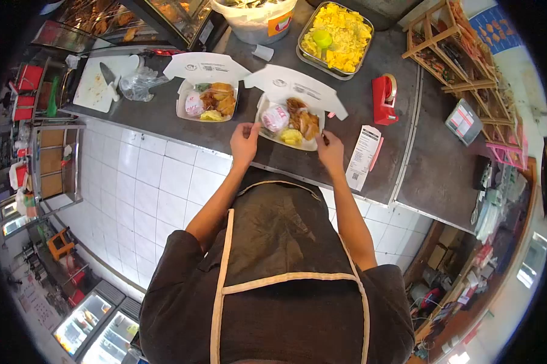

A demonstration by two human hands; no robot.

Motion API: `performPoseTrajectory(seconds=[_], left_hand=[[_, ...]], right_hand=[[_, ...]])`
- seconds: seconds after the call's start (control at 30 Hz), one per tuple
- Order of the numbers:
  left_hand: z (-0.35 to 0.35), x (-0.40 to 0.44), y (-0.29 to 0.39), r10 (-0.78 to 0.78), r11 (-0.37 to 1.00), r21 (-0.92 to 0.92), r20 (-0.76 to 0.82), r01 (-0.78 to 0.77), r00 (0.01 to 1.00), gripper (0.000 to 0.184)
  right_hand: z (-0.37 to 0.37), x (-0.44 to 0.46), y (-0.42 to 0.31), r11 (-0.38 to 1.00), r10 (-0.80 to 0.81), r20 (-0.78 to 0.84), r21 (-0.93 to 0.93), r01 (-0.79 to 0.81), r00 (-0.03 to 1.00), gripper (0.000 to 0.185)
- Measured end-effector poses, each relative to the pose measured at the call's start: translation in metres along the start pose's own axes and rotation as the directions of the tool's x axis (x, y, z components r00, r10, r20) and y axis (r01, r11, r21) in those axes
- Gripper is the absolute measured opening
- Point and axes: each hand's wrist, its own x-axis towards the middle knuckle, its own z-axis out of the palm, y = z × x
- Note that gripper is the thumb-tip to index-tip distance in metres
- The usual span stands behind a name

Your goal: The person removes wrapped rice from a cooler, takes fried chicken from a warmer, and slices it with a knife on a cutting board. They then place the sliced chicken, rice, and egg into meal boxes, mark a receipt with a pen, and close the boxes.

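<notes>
An open white cardboard takeaway box [315, 147] stands at the counter's front edge, its lid [301, 85] tipped back. Inside are a round paper-wrapped bundle [276, 118], browned meat pieces [307, 124] and a yellow chopped food [291, 137]. My left hand [244, 144] grips the box's left front corner with curled fingers. At its right front corner, my right hand [331, 151] pinches the side. A second open takeaway box [181, 104] with similar food sits to the left, apart from both hands.
Behind stand a metal tray of yellow food [337, 36] with a green scoop [322, 40] and a white bucket [255, 23]. A red tape dispenser [384, 100] and a printed receipt [363, 156] lie right. A knife [109, 79] rests on a cutting board [93, 91] at left.
</notes>
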Motion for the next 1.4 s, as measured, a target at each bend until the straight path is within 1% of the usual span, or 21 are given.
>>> performPoseTrajectory(seconds=[0.03, 0.1, 0.13, 0.23, 0.27, 0.3, 0.33, 0.37, 0.43, 0.5, 0.53, 0.57, 0.63, 0.7, 0.83, 0.93, 1.07, 1.17, 1.3, 1.37, 1.4], left_hand=[[-0.001, 0.006, -0.003, 0.037, 0.999, -0.028, 0.087, -0.034, 0.996, 0.030], [-0.005, 0.018, -0.006, 0.029, 1.000, -0.018, 0.216, -0.026, 0.976, 0.031], [-0.005, 0.024, -0.002, -0.103, 0.990, -0.057, 0.303, 0.126, 0.948, 0.031], [-0.013, 0.036, 0.000, -0.317, 0.912, -0.078, 0.488, 0.403, 0.813, 0.032], [-0.020, 0.038, -0.001, -0.206, 0.973, -0.017, 0.381, 0.230, 0.901, 0.033], [-0.020, 0.043, 0.001, -0.070, 0.997, 0.057, 0.276, 0.057, 0.958, 0.035], [-0.017, 0.056, 0.019, 0.138, 0.990, -0.059, 0.141, -0.131, 0.980, 0.036], [-0.019, 0.061, 0.044, 0.315, 0.938, -0.146, -0.014, -0.313, 0.949, 0.037], [-0.020, 0.080, 0.124, 0.790, 0.599, 0.282, -0.060, -0.749, 0.610, 0.040], [-0.001, 0.127, 0.106, 0.707, 0.657, 0.009, 0.343, -0.754, 0.619, 0.040], [-0.003, 0.135, 0.114, 0.362, 0.747, 0.248, 0.628, -0.618, 0.689, 0.031], [-0.001, 0.133, 0.117, 0.316, 0.768, 0.243, 0.661, -0.593, 0.680, 0.025], [0.010, 0.126, 0.095, 0.412, 0.739, 0.228, 0.590, -0.633, 0.694, 0.021], [0.028, 0.096, 0.083, 0.608, 0.779, -0.084, 0.346, -0.621, 0.715, 0.021], [0.078, 0.065, 0.066, 0.285, 0.875, -0.435, 0.109, -0.212, 0.952, 0.036], [0.126, 0.053, 0.080, 0.152, 0.852, -0.490, -0.111, -0.187, 0.982, 0.044], [0.121, 0.060, 0.115, -0.096, 0.929, -0.366, -0.089, 0.057, 0.991, 0.042], [0.113, 0.078, 0.078, 0.227, 0.836, -0.510, -0.016, -0.203, 0.974, 0.036], [0.076, 0.083, 0.075, 0.409, 0.893, -0.267, 0.149, -0.362, 0.900, 0.030], [0.058, 0.084, 0.099, 0.318, 0.919, -0.307, 0.212, -0.246, 0.924, 0.026], [0.051, 0.093, 0.106, 0.417, 0.907, -0.234, 0.365, -0.351, 0.832, 0.025]], right_hand=[[0.000, -0.002, 0.001, 1.000, 0.006, -0.006, -0.010, -0.006, 1.000, 0.026], [-0.002, -0.009, 0.001, 0.863, 0.299, 0.067, 0.407, -0.300, 0.952, 0.033], [0.015, -0.002, 0.035, 0.925, 0.111, -0.039, 0.369, -0.089, 0.993, 0.040], [0.016, 0.005, 0.039, 0.944, 0.231, -0.073, 0.257, -0.206, 0.970, 0.050], [0.010, 0.008, 0.031, 0.943, 0.236, -0.104, 0.264, -0.202, 0.966, 0.050], [-0.005, 0.009, 0.000, 0.984, 0.100, -0.398, 0.173, -0.032, 0.912, 0.052], [-0.021, 0.012, -0.031, 0.994, -0.058, -0.646, 0.032, 0.103, 0.761, 0.055], [-0.036, 0.023, -0.050, 0.975, -0.217, -0.641, -0.103, 0.198, 0.736, 0.057], [-0.051, 0.052, -0.059, 0.904, -0.413, -0.468, -0.319, 0.286, 0.781, 0.051], [-0.054, 0.077, -0.039, 0.906, -0.351, -0.318, -0.354, 0.233, 0.881, 0.035], [-0.058, 0.086, -0.032, 0.986, -0.163, -0.117, -0.045, 0.159, 0.980, 0.029], [-0.061, 0.095, -0.027, 0.971, -0.040, 0.150, 0.239, 0.003, 0.988, 0.025], [-0.031, 0.103, 0.010, 0.866, -0.146, 0.021, 0.487, 0.118, 0.989, 0.022], [-0.024, 0.083, -0.018, 0.608, -0.034, -0.129, 0.784, 0.123, 0.991, 0.016], [0.008, 0.080, -0.048, 0.741, 0.072, -0.581, 0.575, 0.347, 0.811, 0.021], [0.030, 0.079, -0.054, 0.866, 0.150, -0.662, 0.447, 0.226, 0.734, 0.025], [0.015, 0.081, -0.068, 0.875, 0.065, -0.759, 0.355, 0.328, 0.648, 0.017], [-0.016, 0.074, -0.070, 0.871, -0.120, -0.747, 0.236, 0.430, 0.654, 0.014], [-0.023, 0.069, -0.063, 0.822, -0.196, -0.694, 0.269, 0.502, 0.693, 0.013], [-0.037, 0.068, -0.066, 0.789, -0.246, -0.604, 0.330, 0.519, 0.758, 0.009], [-0.035, 0.081, -0.056, 0.748, -0.279, -0.515, 0.413, 0.519, 0.811, 0.017]])
